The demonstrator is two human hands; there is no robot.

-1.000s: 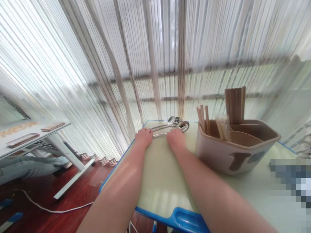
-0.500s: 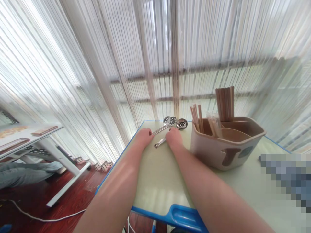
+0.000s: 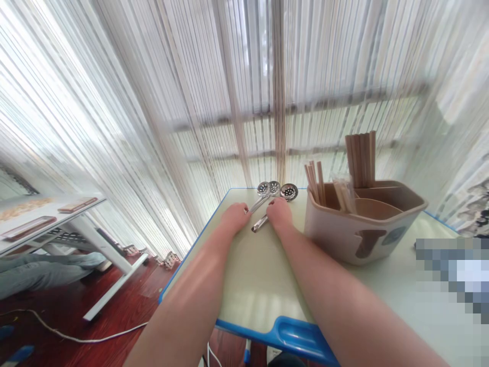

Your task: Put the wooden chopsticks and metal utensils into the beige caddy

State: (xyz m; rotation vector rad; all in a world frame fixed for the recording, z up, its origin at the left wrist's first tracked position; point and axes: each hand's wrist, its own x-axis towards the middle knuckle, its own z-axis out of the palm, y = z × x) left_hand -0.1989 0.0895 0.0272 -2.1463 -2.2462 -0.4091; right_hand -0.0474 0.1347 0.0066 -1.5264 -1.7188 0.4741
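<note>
Three steel slotted spoons (image 3: pixel 274 190) lie at the far edge of a pale green table (image 3: pixel 252 285) with a blue rim. My left hand (image 3: pixel 236 217) rests on the table with its fingers curled at the handle ends of two of the spoons. My right hand (image 3: pixel 280 212) is closed over the handle of the third slotted spoon (image 3: pixel 260 223), whose handle end sticks out toward me between the hands.
A beige divided caddy (image 3: pixel 362 229) with wooden chopsticks (image 3: pixel 359 158) and wrapped sticks stands right of my right hand. String curtains hang behind the table. A white table (image 3: pixel 49 214) with trays stands at left; someone's legs (image 3: pixel 34 272) and a cable lie on the red floor.
The third spoon has turned from lying crosswise to pointing its handle toward me under my right hand. Both hands have stayed at the spoon handles; the view has shifted slightly.
</note>
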